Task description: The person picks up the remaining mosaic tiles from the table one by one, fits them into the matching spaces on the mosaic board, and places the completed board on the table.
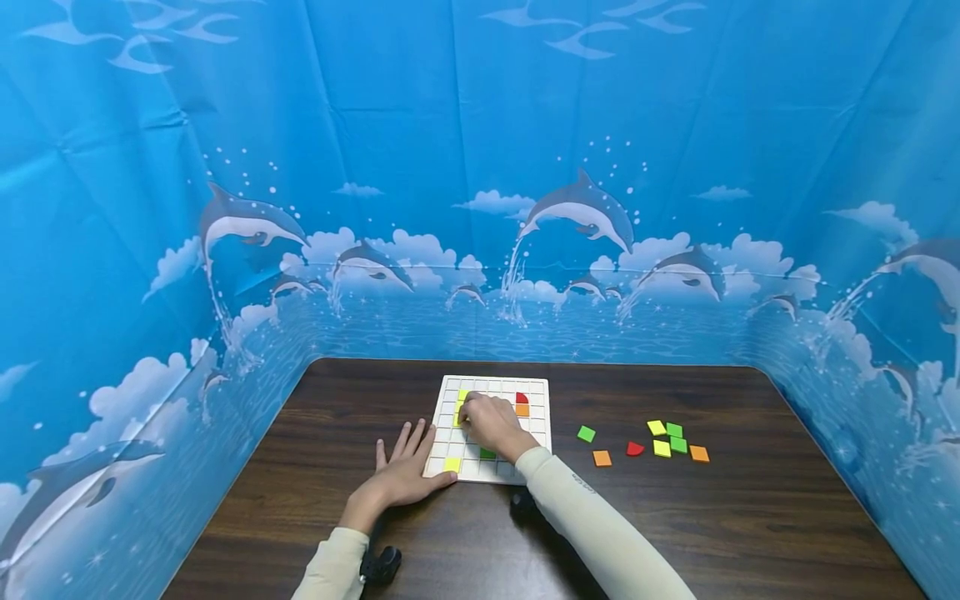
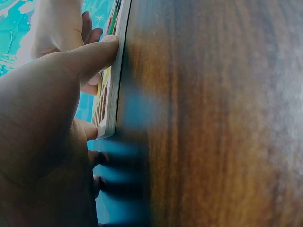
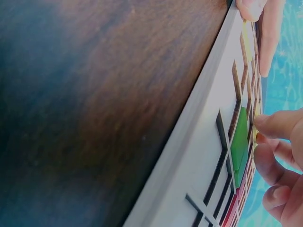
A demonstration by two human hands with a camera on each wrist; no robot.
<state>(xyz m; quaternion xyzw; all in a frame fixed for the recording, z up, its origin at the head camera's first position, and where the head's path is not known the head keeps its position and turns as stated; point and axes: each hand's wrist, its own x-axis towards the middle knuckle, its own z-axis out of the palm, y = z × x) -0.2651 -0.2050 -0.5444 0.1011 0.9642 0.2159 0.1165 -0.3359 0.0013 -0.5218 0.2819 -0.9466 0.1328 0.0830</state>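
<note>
A white grid board [image 1: 468,471] lies on the dark table with several coloured tiles set in its squares. My left hand [image 1: 405,479] rests at its near left corner, fingers spread beside the left edge and thumb on the near rim, close to a yellow tile [image 1: 452,464]. Over the board's left middle, my right hand [image 1: 491,423] has curled fingers and pinches a yellow tile [image 1: 458,413], mostly hidden by the fingertips. Another yellow tile [image 1: 462,394] lies just beyond. In the right wrist view, a green tile [image 3: 240,142] sits near those fingers.
Red [image 1: 522,397] and orange [image 1: 522,410] tiles sit toward the board's far right. On the table to the right lie loose pieces: a green tile [image 1: 586,433], an orange tile [image 1: 602,458], a red piece [image 1: 634,449] and several others. A dolphin-print curtain [image 1: 480,317] surrounds the table.
</note>
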